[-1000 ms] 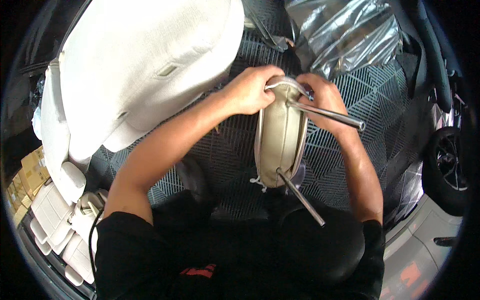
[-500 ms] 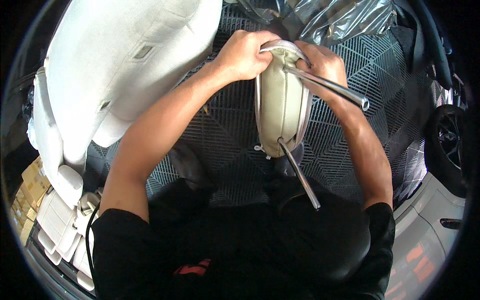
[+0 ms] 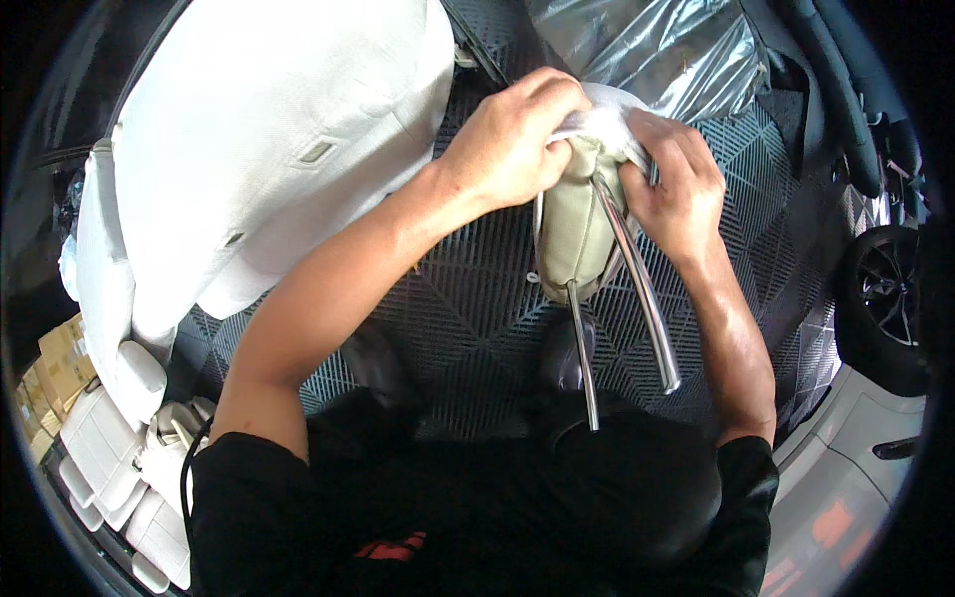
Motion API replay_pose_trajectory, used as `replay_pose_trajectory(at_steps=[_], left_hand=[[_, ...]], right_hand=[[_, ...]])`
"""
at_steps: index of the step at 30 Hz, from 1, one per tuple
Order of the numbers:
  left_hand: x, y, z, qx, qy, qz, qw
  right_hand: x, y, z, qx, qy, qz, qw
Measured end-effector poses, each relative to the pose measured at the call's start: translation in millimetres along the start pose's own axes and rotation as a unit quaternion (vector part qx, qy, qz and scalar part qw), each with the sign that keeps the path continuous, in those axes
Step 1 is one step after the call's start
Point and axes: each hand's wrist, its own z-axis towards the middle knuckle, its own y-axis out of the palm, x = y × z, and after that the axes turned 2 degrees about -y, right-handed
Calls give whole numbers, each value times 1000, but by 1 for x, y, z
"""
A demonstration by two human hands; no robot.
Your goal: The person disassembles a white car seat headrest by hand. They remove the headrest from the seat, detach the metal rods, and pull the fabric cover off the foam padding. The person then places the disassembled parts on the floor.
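Between my hands is a beige car headrest [image 3: 579, 234] with its two metal posts [image 3: 640, 298] pointing toward me. A pale fabric cover [image 3: 612, 117] is bunched around its far end. My left hand [image 3: 522, 134] pinches the cover's edge at the left, thumb against the fabric. On the other side my right hand [image 3: 684, 179] grips the cover's edge, with its fingers curled over the rim. A thin pale edging runs down the headrest's sides, and a small white tab [image 3: 532, 278] shows at its lower left. The headrest's far face is hidden.
At the left stands a large off-white car seat [image 3: 249, 129]. More light seat parts [image 3: 104, 433] and cardboard boxes [image 3: 62, 363] lie behind it. Dark plastic sheeting [image 3: 667, 55] lies ahead on the black grid floor [image 3: 458, 259]. A grey car [image 3: 846, 448] with a wheel [image 3: 885, 284] is at the right.
The headrest has tipped, and its posts have swung down toward me. More of the pale cover now shows bunched at the far end. Both hands still hold its edge.
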Motion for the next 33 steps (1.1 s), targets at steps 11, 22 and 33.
replay_pose_trajectory(at_steps=[11,22,33], left_hand=[[-12,10,9,53,38,18,998],[25,-15,-36,54,116,92,987],[56,-27,-32,-49,70,90,992]], right_hand=[[-3,-3,8,-1,34,-5,999],[-38,-20,-11,0,10,51,999],[-46,-34,-23,-6,-28,95,995]])
